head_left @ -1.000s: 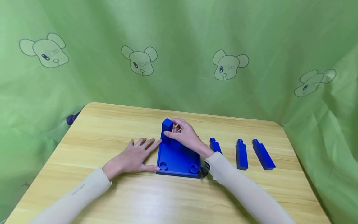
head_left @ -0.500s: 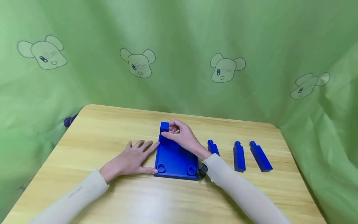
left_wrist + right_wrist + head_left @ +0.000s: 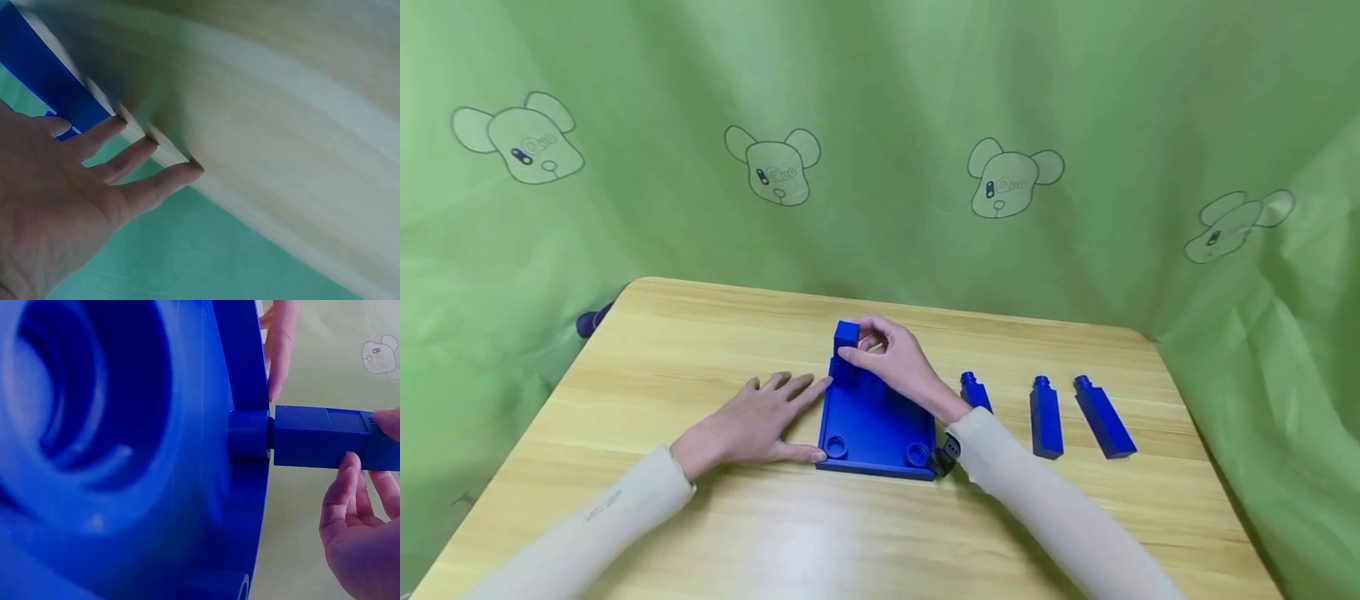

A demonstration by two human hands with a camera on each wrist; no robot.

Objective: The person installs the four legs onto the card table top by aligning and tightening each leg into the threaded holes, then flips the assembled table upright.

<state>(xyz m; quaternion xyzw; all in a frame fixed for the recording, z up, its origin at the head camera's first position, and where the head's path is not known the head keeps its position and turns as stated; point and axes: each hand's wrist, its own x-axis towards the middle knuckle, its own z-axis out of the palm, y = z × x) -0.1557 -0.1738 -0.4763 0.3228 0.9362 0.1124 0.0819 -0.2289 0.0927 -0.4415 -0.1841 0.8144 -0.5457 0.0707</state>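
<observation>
A blue panel (image 3: 876, 421) with a raised rim lies on the wooden table, its threaded round sockets facing up. At its far left corner stands a square blue leg (image 3: 846, 336), upright over a socket (image 3: 249, 434). My right hand (image 3: 898, 362) pinches this leg between thumb and fingers near its upper end. In the right wrist view a narrow dark neck shows between leg and socket. My left hand (image 3: 752, 425) lies with fingers spread on the table; its thumb and index finger touch the panel's left edge. The far right corner is hidden by my right hand.
Three more blue legs with threaded ends lie to the right: one (image 3: 975, 393) partly behind my right forearm, another (image 3: 1047, 421) beside it, the third (image 3: 1105, 421) farthest right. Two near sockets, left (image 3: 836, 447) and right (image 3: 917, 454), show. A green curtain (image 3: 880, 167) surrounds the table.
The leg has turned about its upright axis: its top showed a corner toward me one second ago and now shows a flat side. Both hands keep nearly the same places.
</observation>
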